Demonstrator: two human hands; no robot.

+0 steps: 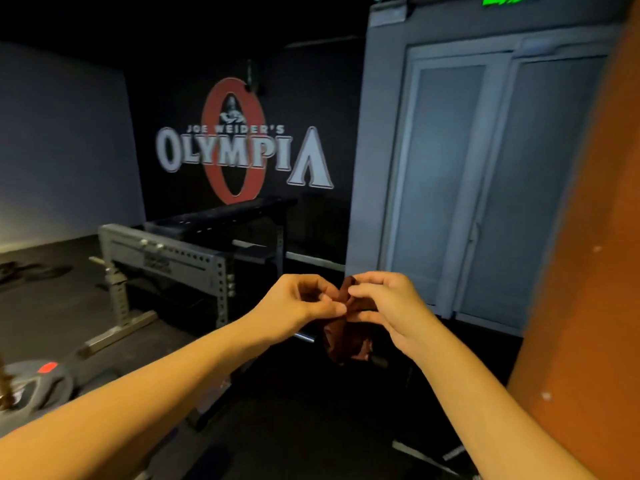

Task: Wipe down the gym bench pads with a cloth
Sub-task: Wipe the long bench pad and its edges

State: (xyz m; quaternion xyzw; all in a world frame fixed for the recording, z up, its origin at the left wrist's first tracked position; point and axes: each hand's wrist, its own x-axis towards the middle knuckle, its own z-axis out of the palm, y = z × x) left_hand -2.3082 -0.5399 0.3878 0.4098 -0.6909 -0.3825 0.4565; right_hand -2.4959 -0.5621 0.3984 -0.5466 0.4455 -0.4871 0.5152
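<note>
Both hands met in front of the person, the left hand (304, 303) and right hand (388, 306) each pinching the top of a dark red cloth (346, 337), which hung bunched below their fingers. Beyond stood a grey perforated steel rack (166, 258).

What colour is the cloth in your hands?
Dark reddish-brown cloth, seen in the head view.

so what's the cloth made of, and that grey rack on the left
Cloth: looks like soft woven fabric, dark brown, matte; it bunches and hangs in limp folds between the left hand and right hand. Rack: probably painted steel, grey with a dull sheen; square tube with rows of punched holes.
</note>
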